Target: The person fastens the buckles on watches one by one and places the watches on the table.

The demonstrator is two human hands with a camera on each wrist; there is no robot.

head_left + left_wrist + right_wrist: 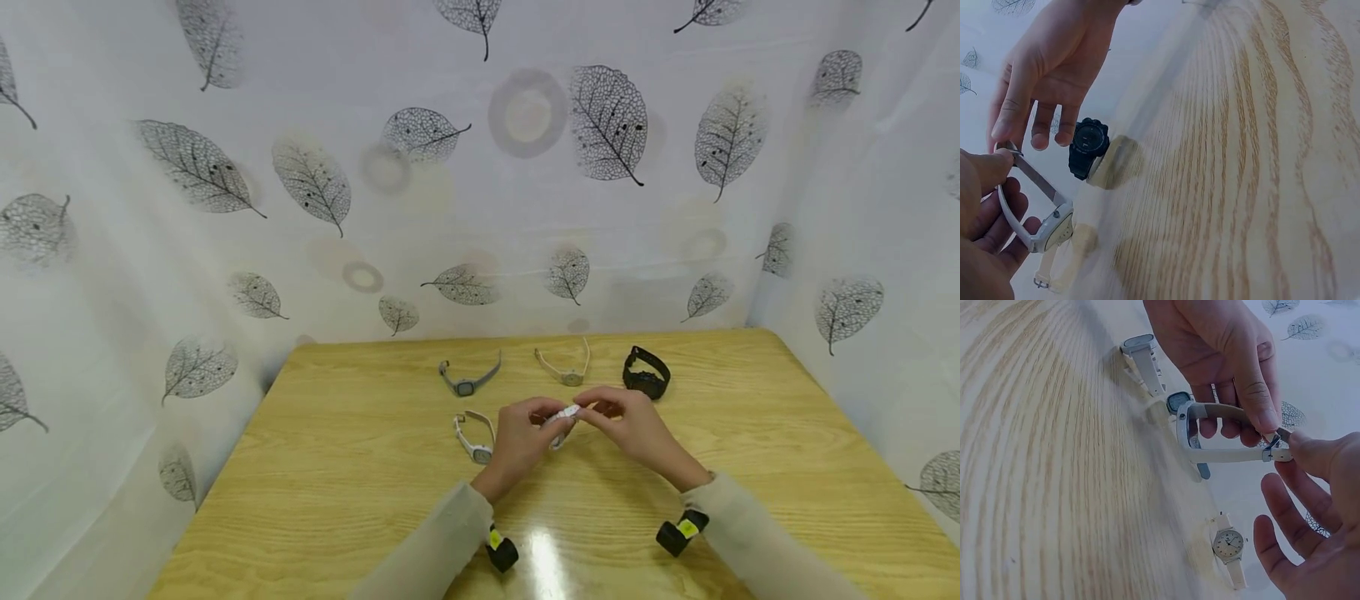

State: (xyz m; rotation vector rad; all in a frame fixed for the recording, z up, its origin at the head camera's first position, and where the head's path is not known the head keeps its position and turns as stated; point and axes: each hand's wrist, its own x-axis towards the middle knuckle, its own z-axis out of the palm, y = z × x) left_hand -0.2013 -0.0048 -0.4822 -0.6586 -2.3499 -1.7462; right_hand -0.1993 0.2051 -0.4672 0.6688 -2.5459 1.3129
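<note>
A white wristwatch (558,442) hangs between my two hands above the table, its strap joined into a loop. My left hand (522,435) pinches the strap near the metal buckle (1269,450), thumb against it. My right hand (628,423) pinches the strap's end by the same buckle; its other fingers are spread loosely apart from the watch in the right wrist view. The white case (1055,230) points away from the fingers, below the buckle in the left wrist view. Fingers partly hide the watch in the head view.
On the wooden table (337,483) lie a white digital watch (482,454) left of my hands, a grey watch (465,387) and a pale-strapped round watch (572,378) behind, and a black watch (647,383) at back right. A leaf-patterned curtain (465,217) surrounds the table's back and sides.
</note>
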